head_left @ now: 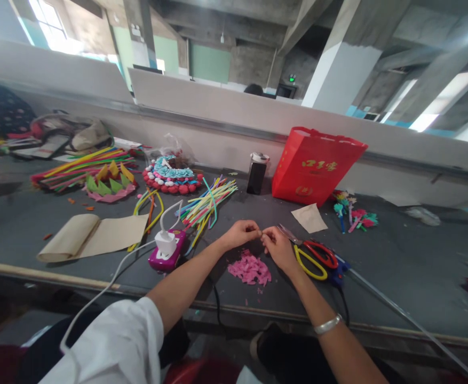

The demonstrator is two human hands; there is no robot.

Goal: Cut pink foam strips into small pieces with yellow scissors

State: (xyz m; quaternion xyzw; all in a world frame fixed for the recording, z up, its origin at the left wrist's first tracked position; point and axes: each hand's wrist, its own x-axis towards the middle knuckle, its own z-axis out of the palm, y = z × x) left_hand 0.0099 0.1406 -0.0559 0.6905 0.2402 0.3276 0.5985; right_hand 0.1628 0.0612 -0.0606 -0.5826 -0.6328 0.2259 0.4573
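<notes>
Above the dark tabletop my left hand (242,233) and my right hand (277,247) meet, fingertips pinched together. Whatever lies between them is too small to make out. Just below sits a loose pile of small pink pieces (250,268), with a few crumbs scattered toward the table's front edge. Beside my right hand lie scissors with red and yellow handles (311,262), their blades pointing away to the left. Partly under the handles is a blue tool (340,268) with a black cord.
Left of my arms are a purple power socket with a white charger (166,243), brown paper (116,234) and pastel pipe cleaners (205,205). Farther back stand flower-like crafts (173,173), a bottle (259,165) and a red bag (316,166). A metal rod (405,314) crosses the right side.
</notes>
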